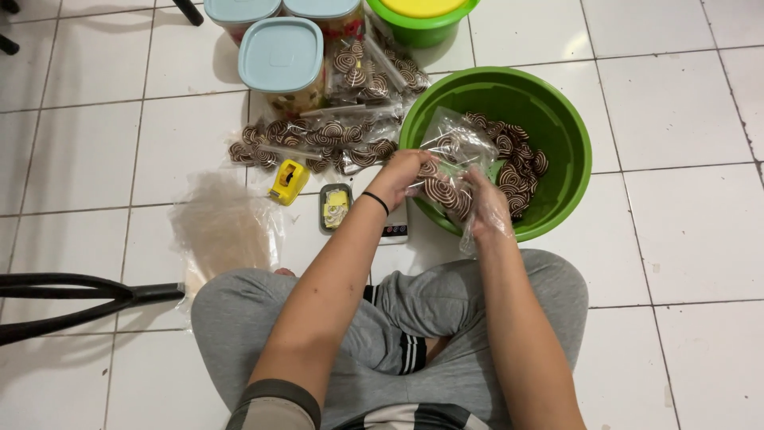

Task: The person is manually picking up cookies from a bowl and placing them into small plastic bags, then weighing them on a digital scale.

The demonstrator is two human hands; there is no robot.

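Tiled floor (pixel 676 103); filled cookie bags (pixel 318 143) nr bowl (pixel 573 127)

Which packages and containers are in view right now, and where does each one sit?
Clear bag of swirl cookies: held by left hand and gloved right hand.
Filled cookie bags: floor, left of green basin.
Blue-lidded tubs: top centre.
Empty plastic bags: floor, left.

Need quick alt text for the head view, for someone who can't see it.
Seen from above, a person sitting cross-legged on a white tiled floor holds a clear plastic bag of spiral cookies with the left hand and the plastic-gloved right hand over a green basin of more cookies. Filled bags and lidded containers lie beyond.
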